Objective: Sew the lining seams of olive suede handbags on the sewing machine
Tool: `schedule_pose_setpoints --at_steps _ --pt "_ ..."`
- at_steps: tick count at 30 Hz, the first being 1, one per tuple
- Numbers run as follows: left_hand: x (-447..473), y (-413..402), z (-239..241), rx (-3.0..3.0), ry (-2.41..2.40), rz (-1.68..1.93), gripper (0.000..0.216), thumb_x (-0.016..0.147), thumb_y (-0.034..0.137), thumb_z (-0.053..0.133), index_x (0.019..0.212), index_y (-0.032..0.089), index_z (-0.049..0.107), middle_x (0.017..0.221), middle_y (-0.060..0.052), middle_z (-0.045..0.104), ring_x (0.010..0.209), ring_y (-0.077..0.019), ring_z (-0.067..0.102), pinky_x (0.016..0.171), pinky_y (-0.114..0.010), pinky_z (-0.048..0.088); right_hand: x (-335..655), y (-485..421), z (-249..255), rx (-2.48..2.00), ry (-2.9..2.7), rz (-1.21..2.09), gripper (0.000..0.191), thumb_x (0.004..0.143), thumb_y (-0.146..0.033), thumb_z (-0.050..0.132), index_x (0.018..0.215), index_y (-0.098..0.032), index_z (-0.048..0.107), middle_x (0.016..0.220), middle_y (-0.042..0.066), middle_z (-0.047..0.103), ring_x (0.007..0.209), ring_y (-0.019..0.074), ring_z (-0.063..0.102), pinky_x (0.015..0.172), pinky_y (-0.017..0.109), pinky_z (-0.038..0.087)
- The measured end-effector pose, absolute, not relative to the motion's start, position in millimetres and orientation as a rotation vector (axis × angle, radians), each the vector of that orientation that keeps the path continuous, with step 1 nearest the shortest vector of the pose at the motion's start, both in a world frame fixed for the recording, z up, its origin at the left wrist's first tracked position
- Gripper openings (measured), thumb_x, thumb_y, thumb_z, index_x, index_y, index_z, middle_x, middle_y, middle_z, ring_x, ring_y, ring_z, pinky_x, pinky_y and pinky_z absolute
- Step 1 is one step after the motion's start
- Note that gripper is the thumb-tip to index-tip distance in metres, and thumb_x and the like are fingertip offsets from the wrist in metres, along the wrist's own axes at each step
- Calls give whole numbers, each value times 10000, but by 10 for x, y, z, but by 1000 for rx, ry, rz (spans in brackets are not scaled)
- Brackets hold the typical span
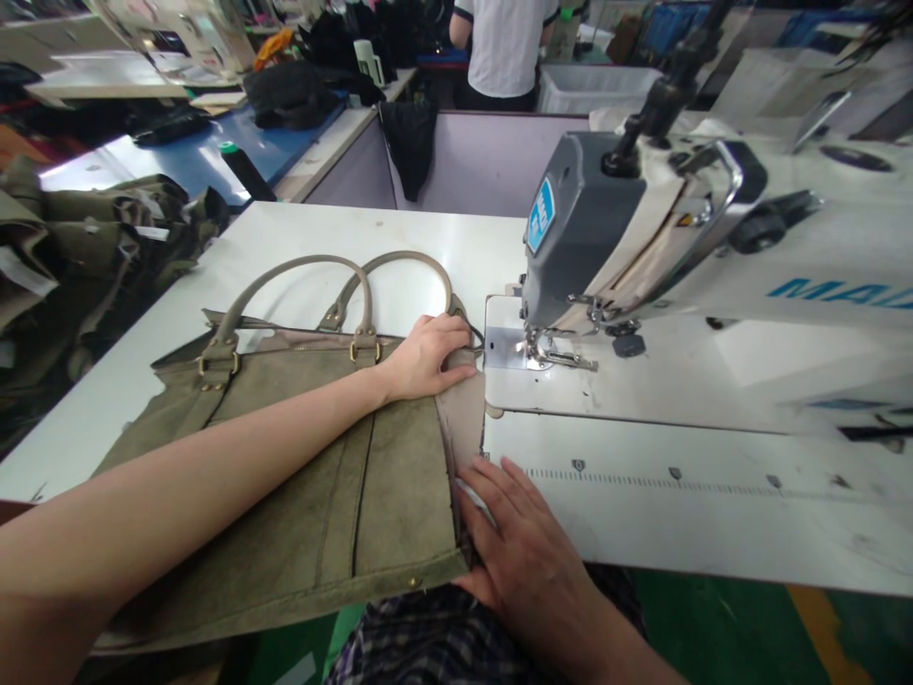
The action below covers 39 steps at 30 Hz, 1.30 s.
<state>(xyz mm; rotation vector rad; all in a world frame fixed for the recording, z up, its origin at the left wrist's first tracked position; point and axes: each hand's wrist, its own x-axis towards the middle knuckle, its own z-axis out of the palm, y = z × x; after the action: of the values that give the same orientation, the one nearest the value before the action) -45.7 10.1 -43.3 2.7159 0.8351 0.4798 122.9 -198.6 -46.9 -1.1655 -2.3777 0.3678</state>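
An olive-green handbag (pixel 285 476) lies on the white table, its two rolled handles pointing away from me and its right side open along the edge. My left hand (pixel 432 357) reaches across the bag, fingers curled over its upper right corner by the zipper end. Lower down, my right hand (pixel 520 542) holds the side edge, thumb near the bottom corner and fingers on the pale lining (pixel 462 414). A small white piece shows under those fingers. Just right of my left hand is the sewing machine's presser foot (pixel 553 352), apart from the bag.
The sewing machine (pixel 713 238) takes up the right side, with a printed ruler (pixel 674 473) on the table before it. Piled olive pieces (pixel 92 257) lie at left. Behind stand a lilac partition (pixel 492 162), a grey bin (pixel 595 90) and a person in white (pixel 503 48).
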Motion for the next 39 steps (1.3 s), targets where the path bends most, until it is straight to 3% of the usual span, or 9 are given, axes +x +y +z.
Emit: schedule_pose_setpoints --at_steps 5,9,12,15,27,32,39 --pt "-452 87 -435 2793 926 458 323 887 483 549 956 172 605 1066 -94 634 1008 -278 555 946 -472 288 1338 -1878 -318 -1070 -2392 514 508 913 -419 631 1282 -82 537 1264 191 590 1217 337 512 1050 548 443" --pt "-462 104 -428 2755 883 431 349 905 497 499 954 162 583 1042 -104 616 1006 -277 543 900 -437 332 1479 -1807 -264 -1177 -2239 576 422 941 -236 488 1346 -117 495 1327 176 524 1231 304 482 1043 522 445" --pt "-476 121 -415 2680 861 482 367 925 506 453 958 156 559 1023 -108 603 1009 -268 538 877 -408 361 1560 -1807 -311 -1301 -2065 369 350 918 -96 452 1241 -147 579 1169 148 586 1118 286 539 960 504 488" --pt "-481 130 -411 2640 854 511 370 930 512 443 937 156 546 982 -96 598 1001 -263 542 871 -398 368 1578 -1876 -347 -1217 -2078 356 246 919 -80 522 1098 -193 646 981 83 626 949 244 581 842 425 517" --pt "-464 127 -422 2728 848 454 336 933 489 468 878 167 548 958 -78 613 966 -250 554 842 -381 351 1322 -1870 -323 -1022 -2222 456 202 961 -86 505 953 -174 687 881 69 666 809 212 593 730 338 508" --pt "-471 130 -426 2765 829 445 342 935 487 472 920 158 565 987 -86 612 976 -259 558 846 -391 343 1364 -1864 -220 -996 -2249 808 320 946 -42 395 1075 -143 669 988 107 669 880 217 606 771 324 549" --pt "-460 122 -431 2772 845 455 355 929 492 471 923 153 577 982 -84 610 976 -263 556 839 -393 345 1441 -1813 -188 -1066 -2023 1137 417 865 -32 526 1240 -196 610 1196 89 604 1092 202 587 971 327 503"
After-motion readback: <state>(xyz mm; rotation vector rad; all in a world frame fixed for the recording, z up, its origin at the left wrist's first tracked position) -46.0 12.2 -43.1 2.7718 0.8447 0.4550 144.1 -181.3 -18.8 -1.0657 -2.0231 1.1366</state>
